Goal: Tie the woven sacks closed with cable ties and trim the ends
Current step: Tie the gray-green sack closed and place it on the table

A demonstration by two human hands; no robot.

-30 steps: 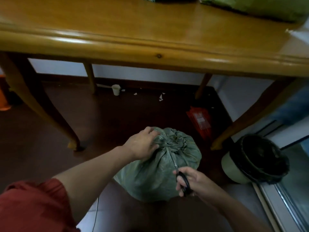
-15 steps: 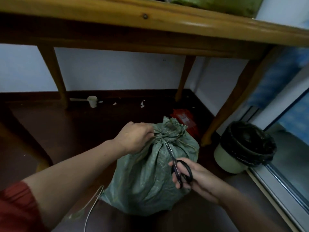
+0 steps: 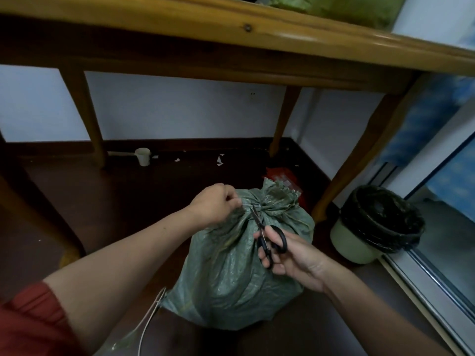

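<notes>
Between your two hands: one green woven sack (image 3: pixel 231 273), standing on the dark floor, neck gathered, mouth frilled out above it.
At the sack's neck: one pale cable tie (image 3: pixel 246 206), cinched round the gather.
Left hand (image 3: pixel 213 209): on the left of the neck, fingers curled, pinching the tie's loose end.
Right hand (image 3: pixel 295 255): lower, against the sack's front, fingers through the black handles of one pair of scissors (image 3: pixel 263 246). The blade tips reach up to the tie; whether they are parted, you cannot tell.
Beyond both hands: wooden table (image 3: pixel 257 34), a paper cup (image 3: pixel 142 156) by its far leg.
Right of your right hand: round bin (image 3: pixel 354 242) with a black liner.
Below your left forearm: pale cords (image 3: pixel 151 312) on the floor.
</notes>
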